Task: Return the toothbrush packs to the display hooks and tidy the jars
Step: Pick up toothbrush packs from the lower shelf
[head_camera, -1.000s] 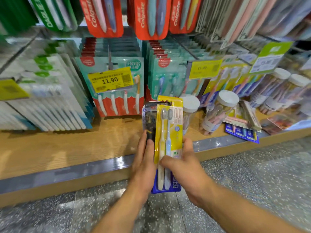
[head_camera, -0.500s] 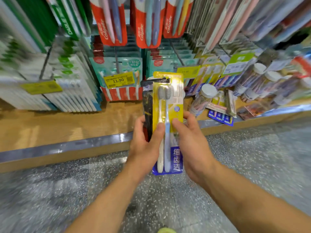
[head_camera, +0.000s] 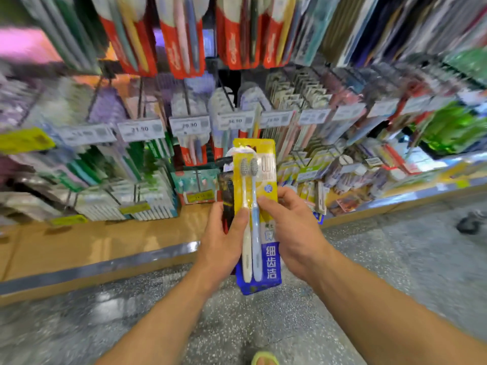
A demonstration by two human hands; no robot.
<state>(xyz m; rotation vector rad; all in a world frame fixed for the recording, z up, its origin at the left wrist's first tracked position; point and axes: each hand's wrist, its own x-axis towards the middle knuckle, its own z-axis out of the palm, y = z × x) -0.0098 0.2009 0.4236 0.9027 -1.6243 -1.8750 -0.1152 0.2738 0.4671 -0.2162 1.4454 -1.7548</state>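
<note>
At shelf front: both hands (head_camera: 221, 248) grip yellow pack (head_camera: 259, 206) ("细齿洁").

The left hand (head_camera: 224, 241) and the right hand (head_camera: 292, 230) hold upright a yellow toothbrush pack (head_camera: 255, 206), with a dark pack (head_camera: 227, 191) behind it, above the front edge of the wooden shelf (head_camera: 105, 241). The hanging packs (head_camera: 181, 40) behind are blurred.

A low wooden shelf (head_camera: 87, 243) with a metal front edge is seen, on which blurred white-lidded jars (head_camera: 353, 171) and loose packs (head_camera: 320, 196) are laid at the right.
</note>
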